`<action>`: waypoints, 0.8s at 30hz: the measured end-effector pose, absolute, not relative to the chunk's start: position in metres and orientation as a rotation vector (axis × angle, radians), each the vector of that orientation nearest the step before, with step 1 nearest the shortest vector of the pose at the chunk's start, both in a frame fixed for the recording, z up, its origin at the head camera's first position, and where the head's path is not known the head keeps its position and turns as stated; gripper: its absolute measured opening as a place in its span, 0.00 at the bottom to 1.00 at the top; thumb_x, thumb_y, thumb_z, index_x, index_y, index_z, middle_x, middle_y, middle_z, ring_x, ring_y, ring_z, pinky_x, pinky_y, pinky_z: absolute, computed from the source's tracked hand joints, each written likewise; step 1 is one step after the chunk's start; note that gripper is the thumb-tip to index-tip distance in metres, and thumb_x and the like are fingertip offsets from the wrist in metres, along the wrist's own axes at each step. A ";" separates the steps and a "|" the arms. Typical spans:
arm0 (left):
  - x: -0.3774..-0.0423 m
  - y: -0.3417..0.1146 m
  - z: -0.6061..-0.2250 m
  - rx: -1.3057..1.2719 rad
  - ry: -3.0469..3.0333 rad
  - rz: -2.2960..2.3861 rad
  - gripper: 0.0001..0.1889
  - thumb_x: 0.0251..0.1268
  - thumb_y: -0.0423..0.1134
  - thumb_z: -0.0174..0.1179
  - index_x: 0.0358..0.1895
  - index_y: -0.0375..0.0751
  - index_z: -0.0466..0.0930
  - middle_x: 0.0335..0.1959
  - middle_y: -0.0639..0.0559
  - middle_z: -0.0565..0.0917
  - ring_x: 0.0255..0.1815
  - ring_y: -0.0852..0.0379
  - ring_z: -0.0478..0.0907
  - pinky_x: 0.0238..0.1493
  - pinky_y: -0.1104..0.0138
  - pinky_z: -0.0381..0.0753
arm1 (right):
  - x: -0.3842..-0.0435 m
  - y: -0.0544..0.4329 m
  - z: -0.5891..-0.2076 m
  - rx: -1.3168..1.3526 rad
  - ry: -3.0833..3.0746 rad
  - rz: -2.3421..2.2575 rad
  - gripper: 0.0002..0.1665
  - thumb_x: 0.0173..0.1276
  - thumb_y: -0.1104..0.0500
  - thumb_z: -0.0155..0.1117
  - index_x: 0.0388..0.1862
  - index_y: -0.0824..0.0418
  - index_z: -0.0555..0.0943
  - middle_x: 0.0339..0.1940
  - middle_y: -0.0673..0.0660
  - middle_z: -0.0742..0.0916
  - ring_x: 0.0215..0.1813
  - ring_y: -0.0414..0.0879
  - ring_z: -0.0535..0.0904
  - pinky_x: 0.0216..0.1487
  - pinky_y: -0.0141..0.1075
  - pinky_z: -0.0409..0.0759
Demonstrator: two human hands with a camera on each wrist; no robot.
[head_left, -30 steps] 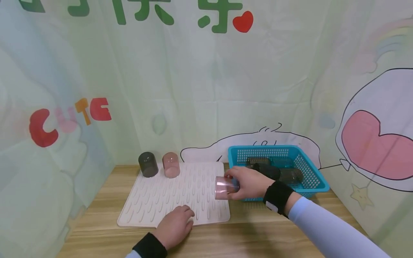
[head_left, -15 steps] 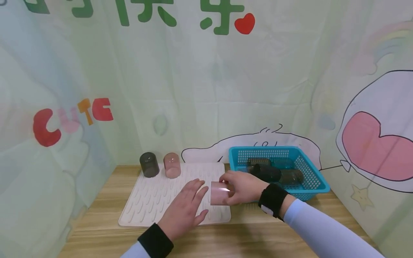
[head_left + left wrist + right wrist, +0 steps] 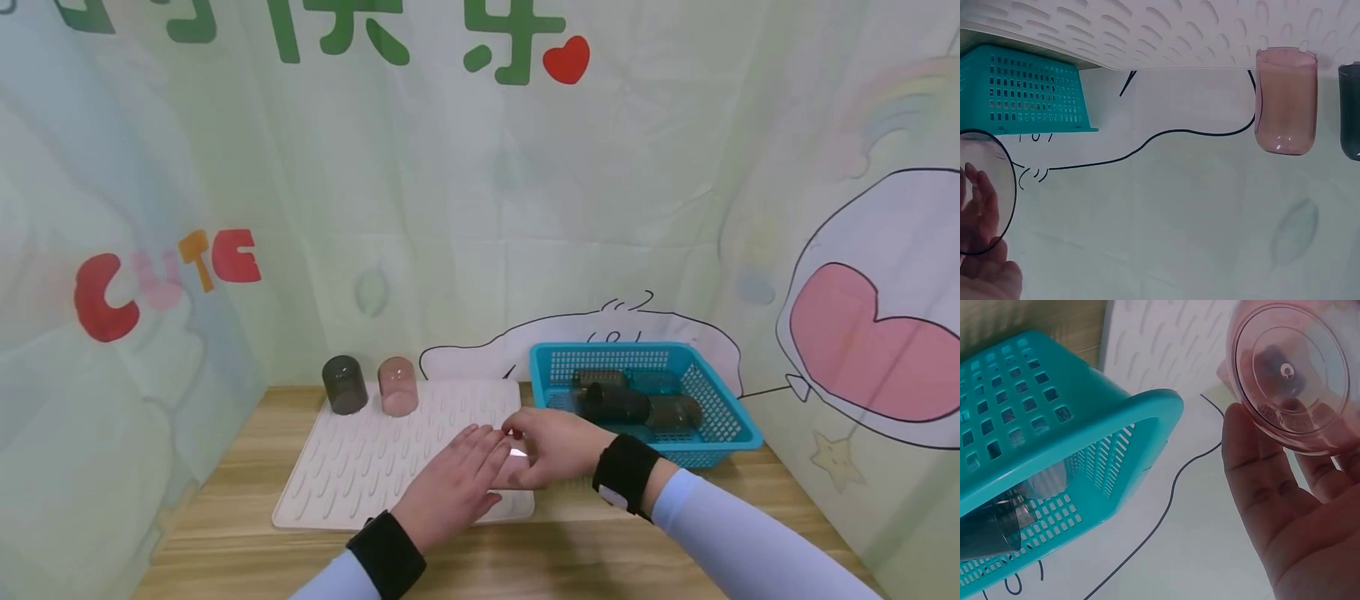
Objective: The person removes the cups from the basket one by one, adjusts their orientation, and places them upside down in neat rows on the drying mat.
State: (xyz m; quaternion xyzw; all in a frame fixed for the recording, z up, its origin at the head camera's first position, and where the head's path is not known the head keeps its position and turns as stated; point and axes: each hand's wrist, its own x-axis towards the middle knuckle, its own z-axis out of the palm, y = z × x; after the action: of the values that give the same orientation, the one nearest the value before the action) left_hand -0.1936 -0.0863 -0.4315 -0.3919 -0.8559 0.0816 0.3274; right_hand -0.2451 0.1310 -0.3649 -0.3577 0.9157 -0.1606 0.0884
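My right hand (image 3: pixel 562 450) grips a clear pink cup (image 3: pixel 513 471), tilted on its side above the right part of a white ridged mat (image 3: pixel 330 492). In the right wrist view the round base of this cup (image 3: pixel 1297 394) faces the camera, with fingers (image 3: pixel 1254 481) along its side. My left hand (image 3: pixel 450 483) lies at the cup's mouth end, fingers straight and close together; whether it touches the rim cannot be told. Another pink cup (image 3: pixel 398 387) and a dark grey cup (image 3: pixel 345 386) stand upside down at the mat's back left.
A blue-green plastic basket (image 3: pixel 705 452) stands to the right of the mat, holding several dark and clear cups (image 3: pixel 617 405) lying on their sides. Behind the wooden table (image 3: pixel 225 517) hangs a printed cloth (image 3: pixel 600 192), which also closes off both sides.
My right hand has brought the pink cup a little left and nearer to me. The left hand has risen off the mat's front edge and moved right to the cup, its fingers straightening.
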 end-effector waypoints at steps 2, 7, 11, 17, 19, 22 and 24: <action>-0.194 -0.085 -0.433 -1.028 -2.232 0.209 0.41 0.56 0.57 0.75 0.69 0.40 0.70 0.66 0.47 0.76 0.68 0.51 0.73 0.76 0.58 0.70 | -0.245 0.130 -0.365 -1.065 2.724 -0.475 0.36 0.57 0.41 0.73 0.63 0.53 0.77 0.42 0.46 0.83 0.38 0.39 0.76 0.38 0.29 0.80; -0.195 -0.084 -0.435 -1.021 -2.228 0.204 0.39 0.57 0.55 0.75 0.67 0.40 0.70 0.64 0.47 0.77 0.66 0.52 0.74 0.75 0.60 0.71 | -0.244 0.130 -0.367 -1.042 2.725 -0.480 0.37 0.57 0.40 0.74 0.63 0.52 0.77 0.46 0.50 0.84 0.39 0.40 0.76 0.37 0.27 0.81; -0.195 -0.084 -0.437 -1.018 -2.243 0.184 0.38 0.57 0.55 0.75 0.67 0.40 0.72 0.63 0.47 0.78 0.65 0.53 0.75 0.74 0.61 0.72 | -0.244 0.132 -0.369 -1.025 2.730 -0.482 0.38 0.57 0.37 0.74 0.63 0.51 0.77 0.47 0.48 0.84 0.41 0.40 0.77 0.38 0.27 0.81; -0.197 -0.088 -0.444 -1.001 -2.282 0.052 0.39 0.56 0.55 0.75 0.66 0.38 0.73 0.62 0.47 0.78 0.63 0.53 0.76 0.71 0.61 0.75 | -0.246 0.138 -0.374 -0.995 2.736 -0.507 0.41 0.57 0.33 0.73 0.65 0.50 0.76 0.48 0.48 0.84 0.43 0.42 0.77 0.42 0.30 0.82; -0.198 -0.091 -0.448 -0.979 -2.294 -0.025 0.39 0.56 0.55 0.75 0.66 0.38 0.72 0.62 0.47 0.78 0.63 0.54 0.76 0.69 0.62 0.77 | -0.247 0.142 -0.376 -0.981 2.741 -0.518 0.43 0.57 0.31 0.73 0.67 0.50 0.75 0.49 0.48 0.83 0.44 0.42 0.77 0.43 0.30 0.83; -0.200 -0.096 -0.452 -0.927 -2.310 -0.132 0.39 0.56 0.55 0.75 0.66 0.39 0.71 0.62 0.48 0.78 0.63 0.55 0.76 0.65 0.63 0.81 | -0.248 0.146 -0.378 -0.962 2.745 -0.552 0.48 0.54 0.30 0.74 0.70 0.47 0.72 0.51 0.46 0.83 0.48 0.43 0.78 0.47 0.34 0.85; -0.200 -0.099 -0.454 -0.893 -2.322 -0.201 0.39 0.55 0.55 0.76 0.66 0.40 0.71 0.62 0.48 0.77 0.62 0.55 0.77 0.63 0.63 0.82 | -0.248 0.149 -0.378 -0.939 2.740 -0.583 0.51 0.53 0.29 0.75 0.72 0.46 0.70 0.54 0.46 0.82 0.53 0.45 0.78 0.50 0.38 0.86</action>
State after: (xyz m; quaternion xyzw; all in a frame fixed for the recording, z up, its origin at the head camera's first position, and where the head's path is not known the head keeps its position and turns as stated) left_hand -0.2004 -0.0990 -0.4541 -0.3392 -0.8824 -0.0762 0.3171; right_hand -0.2477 0.1491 -0.3784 -0.3165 0.9233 -0.1965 0.0931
